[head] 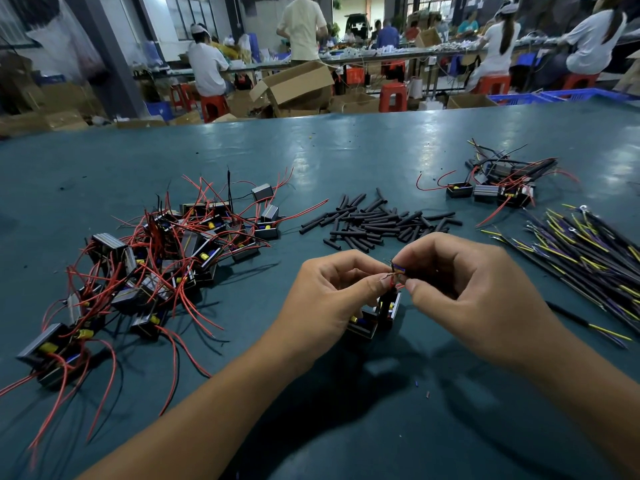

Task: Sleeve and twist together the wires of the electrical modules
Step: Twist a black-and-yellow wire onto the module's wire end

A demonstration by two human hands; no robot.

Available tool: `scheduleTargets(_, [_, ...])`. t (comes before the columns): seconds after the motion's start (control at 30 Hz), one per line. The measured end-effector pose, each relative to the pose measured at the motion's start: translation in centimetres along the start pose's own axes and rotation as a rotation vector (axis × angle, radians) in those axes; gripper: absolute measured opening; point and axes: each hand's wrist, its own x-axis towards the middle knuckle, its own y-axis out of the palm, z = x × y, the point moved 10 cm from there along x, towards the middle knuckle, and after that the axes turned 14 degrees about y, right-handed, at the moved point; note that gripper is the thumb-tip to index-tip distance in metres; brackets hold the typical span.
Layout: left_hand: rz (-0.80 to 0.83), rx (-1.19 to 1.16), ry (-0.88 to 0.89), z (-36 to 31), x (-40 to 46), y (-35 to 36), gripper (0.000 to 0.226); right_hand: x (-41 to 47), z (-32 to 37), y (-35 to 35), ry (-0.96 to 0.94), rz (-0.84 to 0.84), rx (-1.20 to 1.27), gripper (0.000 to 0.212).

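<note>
Wires [393, 271] from two modules [375, 315] met at table centre, pinched between the left hand [332, 296] and right hand [460, 289], both curled on the bare ends, apparently mid-twist. At two o'clock lay a small finished-looking cluster [498, 188]; at nine o'clock a much larger pile [149, 271] seemingly waited. Sleeves [377, 223] lay at twelve o'clock, striped leads [588, 247] at three. Most work remained, I judged.

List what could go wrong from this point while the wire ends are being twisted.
1. The left hand and right hand pinch only the wire ends; the thin strands may slip or fray.
2. The modules beneath hang or rest loosely, so a tug could strain their red leads.
</note>
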Motion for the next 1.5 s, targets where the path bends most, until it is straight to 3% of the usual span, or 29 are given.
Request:
scheduleTargets(0.37, [-0.018, -0.01, -0.07, 0.4, -0.1, -0.2, 0.003, -0.6, 1.8, 0.1, -0.207, -0.135, -0.285, 0.007])
scheduleTargets(0.6, [-0.042, -0.002, -0.095, 0.8, -0.1, -0.4, 0.009, -0.8, 1.6, 0.1, -0.201, -0.201, -0.269, 0.006])
scheduleTargets(0.8, [-0.065, -0.14, -0.227, 2.1, -0.6, 0.0, 0.008, -0.8, 1.5, 0.0, -0.208, -0.225, -0.275, 0.005])
scheduleTargets(1.2, [-0.042, -0.145, -0.23, 2.0, -0.6, 0.1, 0.016, -0.7, 1.1, 0.3, -0.188, -0.184, -0.239, 0.005])
scheduleTargets(1.5, [-0.007, -0.135, -0.238, 2.1, -0.7, 0.5, 0.007, -0.3, 0.5, -0.1, -0.104, -0.108, -0.111, 0.009])
